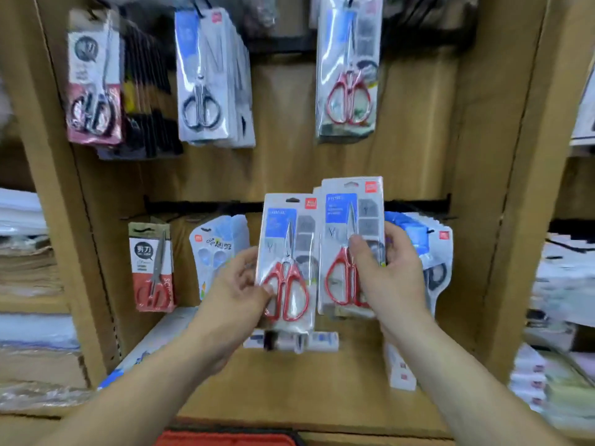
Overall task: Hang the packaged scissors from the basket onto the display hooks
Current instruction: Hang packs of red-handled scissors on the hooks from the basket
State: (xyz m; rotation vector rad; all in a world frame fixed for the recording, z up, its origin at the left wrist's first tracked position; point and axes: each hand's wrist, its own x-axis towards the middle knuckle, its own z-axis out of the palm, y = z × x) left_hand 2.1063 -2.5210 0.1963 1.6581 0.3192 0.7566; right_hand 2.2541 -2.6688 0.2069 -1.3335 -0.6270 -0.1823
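Note:
My left hand grips one pack of red-handled scissors by its lower left edge, held upright in front of the lower display rail. My right hand holds a small stack of the same red-handled scissors packs, thumb across the front one. The two lots are side by side, nearly touching. On an upper hook hangs a matching pack of red-handled scissors. The red basket shows only as a rim at the bottom edge.
Upper hooks carry black-handled scissors packs and a dark-red pack. On the lower rail hang a red-and-white pack, a blue children's scissors pack and more packs behind my right hand. Stacked paper goods fill the shelves on both sides.

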